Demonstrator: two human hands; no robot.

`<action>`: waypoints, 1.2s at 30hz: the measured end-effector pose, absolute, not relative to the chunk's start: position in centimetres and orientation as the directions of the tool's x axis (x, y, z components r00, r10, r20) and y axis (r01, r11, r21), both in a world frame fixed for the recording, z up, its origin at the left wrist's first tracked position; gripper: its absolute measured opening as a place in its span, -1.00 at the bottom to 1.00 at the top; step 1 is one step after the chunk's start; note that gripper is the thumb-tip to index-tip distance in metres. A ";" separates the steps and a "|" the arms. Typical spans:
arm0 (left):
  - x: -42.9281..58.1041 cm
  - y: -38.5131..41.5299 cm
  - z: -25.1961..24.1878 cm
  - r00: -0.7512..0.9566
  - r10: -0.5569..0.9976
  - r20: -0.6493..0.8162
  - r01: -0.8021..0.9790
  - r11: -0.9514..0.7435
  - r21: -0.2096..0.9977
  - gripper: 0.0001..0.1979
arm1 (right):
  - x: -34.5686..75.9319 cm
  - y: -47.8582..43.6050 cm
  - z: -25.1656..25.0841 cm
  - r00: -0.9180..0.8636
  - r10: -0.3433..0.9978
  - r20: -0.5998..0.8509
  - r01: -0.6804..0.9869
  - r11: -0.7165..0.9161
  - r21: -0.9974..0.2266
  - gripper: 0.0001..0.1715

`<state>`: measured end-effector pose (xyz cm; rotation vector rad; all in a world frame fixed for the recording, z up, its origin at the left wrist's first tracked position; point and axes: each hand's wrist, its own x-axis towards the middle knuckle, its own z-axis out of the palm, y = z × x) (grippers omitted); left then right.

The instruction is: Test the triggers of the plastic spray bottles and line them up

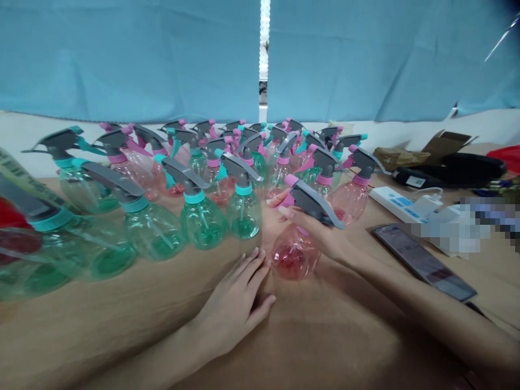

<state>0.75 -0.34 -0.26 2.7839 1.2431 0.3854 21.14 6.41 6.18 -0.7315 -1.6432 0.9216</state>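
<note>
A clear pink spray bottle (pixel 296 257) with a grey and pink spray head stands on the brown tabletop, in front of the others. My right hand (pixel 311 227) is wrapped round its neck, just below the spray head. Flat on the table lies my left hand (pixel 244 290), fingers stretched out and a little apart, with its fingertips close to the base of that bottle. Beyond the left fingertips stand a green spray bottle (pixel 244 214) and another green spray bottle (pixel 204 222), both with turquoise collars. A pink spray bottle (pixel 350 197) stands behind my right hand.
Several more pink and green spray bottles (pixel 152 230) crowd the back and left of the brown table (pixel 162 330). On the right lie a phone (pixel 422 260), a white power strip (pixel 394 203), a black item (pixel 459 170) and an open cardboard box (pixel 447 145). Blue cloth (pixel 162 59) hangs behind.
</note>
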 end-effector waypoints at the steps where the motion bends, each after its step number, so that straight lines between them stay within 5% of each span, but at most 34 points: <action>1: 0.7 -0.4 -0.3 0.641 0.741 0.200 0.724 -0.670 0.165 -0.48 | 21.1 6.4 6.2 -0.240 0.839 0.488 0.021 0.507 -0.862 -0.73; 29: 0.7 -0.4 -0.3 0.634 0.749 0.191 0.728 -0.662 0.177 -0.47 | 21.0 6.6 6.0 -0.238 0.831 0.502 0.019 0.521 -0.854 -0.71; 36: 0.6 -0.3 -0.2 0.639 0.742 0.204 0.720 -0.670 0.179 -0.47 | 21.2 5.9 7.2 -0.205 0.865 0.458 0.153 0.490 -0.858 -0.82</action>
